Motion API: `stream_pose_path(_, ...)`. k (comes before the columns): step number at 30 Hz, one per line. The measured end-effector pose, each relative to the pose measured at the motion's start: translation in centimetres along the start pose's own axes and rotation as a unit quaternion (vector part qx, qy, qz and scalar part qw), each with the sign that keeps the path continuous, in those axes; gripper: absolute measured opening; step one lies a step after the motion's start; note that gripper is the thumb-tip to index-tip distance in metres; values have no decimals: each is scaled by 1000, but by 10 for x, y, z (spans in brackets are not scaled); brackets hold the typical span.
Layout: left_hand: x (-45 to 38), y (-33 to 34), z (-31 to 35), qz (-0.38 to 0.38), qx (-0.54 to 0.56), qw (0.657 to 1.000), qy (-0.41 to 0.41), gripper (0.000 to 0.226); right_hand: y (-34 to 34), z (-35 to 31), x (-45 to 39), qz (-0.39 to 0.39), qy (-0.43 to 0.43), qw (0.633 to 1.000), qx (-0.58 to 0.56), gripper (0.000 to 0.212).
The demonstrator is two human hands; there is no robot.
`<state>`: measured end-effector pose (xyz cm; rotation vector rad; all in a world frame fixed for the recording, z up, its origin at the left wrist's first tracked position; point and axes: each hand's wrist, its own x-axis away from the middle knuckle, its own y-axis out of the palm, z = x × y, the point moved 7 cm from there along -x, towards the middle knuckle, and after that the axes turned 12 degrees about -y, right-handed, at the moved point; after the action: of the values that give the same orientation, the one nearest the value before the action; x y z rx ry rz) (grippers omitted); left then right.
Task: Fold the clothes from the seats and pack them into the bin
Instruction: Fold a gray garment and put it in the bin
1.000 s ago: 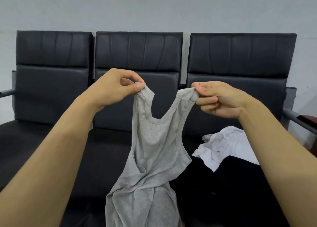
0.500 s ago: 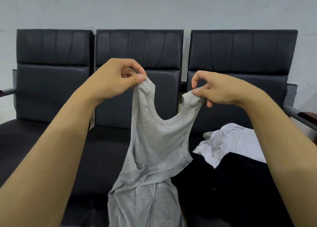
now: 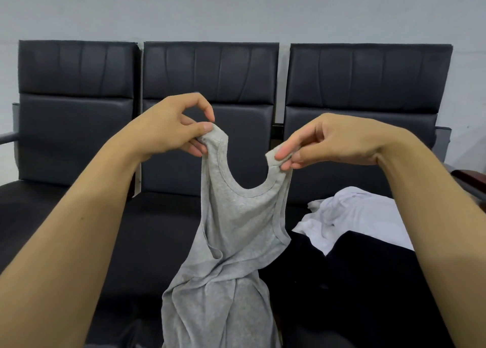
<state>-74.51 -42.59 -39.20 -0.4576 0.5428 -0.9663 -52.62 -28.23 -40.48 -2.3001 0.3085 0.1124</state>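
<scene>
Fabric of the grey tank top (image 3: 236,229) hangs down the middle, nearest you, its bottom bunched and twisted at the near edge. Your left hand (image 3: 168,129) pinches the left strap, your right hand (image 3: 326,142) pinches the right one, neckline scooping between them. On the right seat, a black garment (image 3: 368,282) sits near, white garment (image 3: 355,216) just behind it. Farthest back are the three black seats (image 3: 210,74).

A plain pale grey wall (image 3: 236,8) fills the background, and a dark reddish-brown wooden edge (image 3: 470,178) shows at the far right, beside a grey metal armrest (image 3: 444,142)
</scene>
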Motion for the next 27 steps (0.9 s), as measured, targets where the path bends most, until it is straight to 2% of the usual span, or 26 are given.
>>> stream_pose_path(2, 0, 2, -1, -16, 23, 1000, 3, 19, 1, 2, 0, -3, 13, 1000, 5, 26)
stream_pose_path(5, -1, 6, -2, -39, 15, 999, -4, 7, 0, 6, 0, 2, 21, 1000, 7, 25)
stream_pose_path(12, -1, 16, -8, -101, -41, 994, -13, 30, -6, 4, -3, 63, 1, 998, -6, 29)
stream_pose_path(16, -5, 12, -10, -76, -70, 995, -4, 18, -9, 8, -7, 86, -13, 996, 14, 25)
stream_pose_path(19, -5, 13, -11, -74, -56, 996, 0, 11, -7, 7, -6, 71, -21, 997, 27, 19)
stream_pose_path(24, -8, 7, -15, -61, -60, 996, 8, 9, -6, 6, -10, 74, -7, 988, 136, 24)
stream_pose_path(27, -9, 8, -16, -55, -77, 995, 16, 9, -6, 4, -15, 91, -5, 979, 184, 18)
